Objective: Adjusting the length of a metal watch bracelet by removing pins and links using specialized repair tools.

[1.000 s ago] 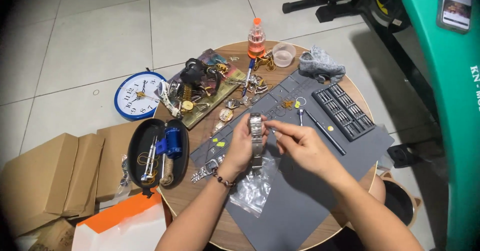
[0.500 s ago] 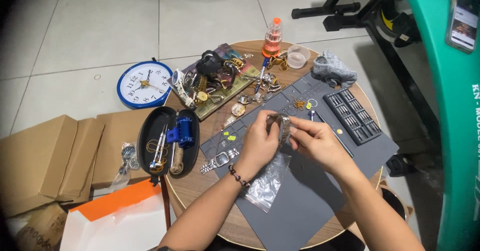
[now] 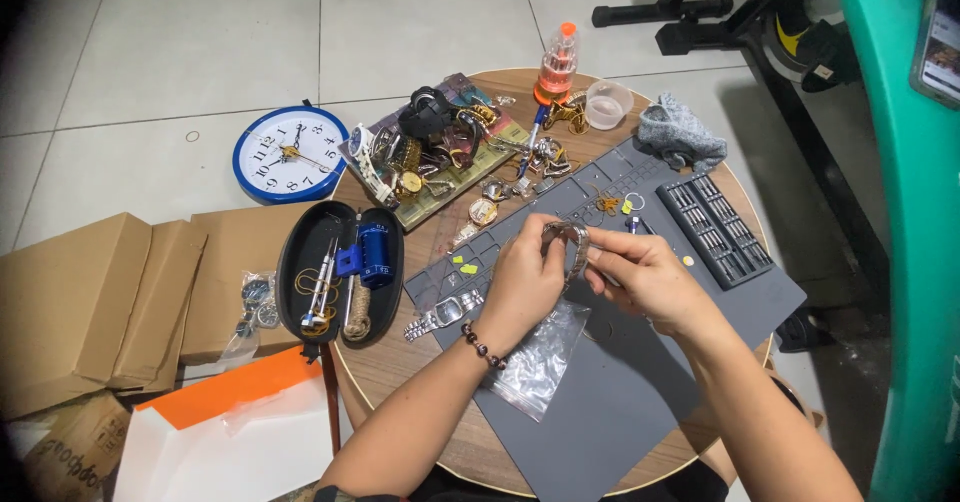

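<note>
Both your hands hold a silver metal watch (image 3: 568, 247) just above the grey mat (image 3: 640, 392): left hand (image 3: 525, 287) fingers pinched on its band, right hand (image 3: 650, 277) fingers closed on the other side. Work looks midway, watch not set down yet. Second silver watch (image 3: 445, 314) and clear plastic bag (image 3: 540, 347) lie on the mat near your left wrist
</note>
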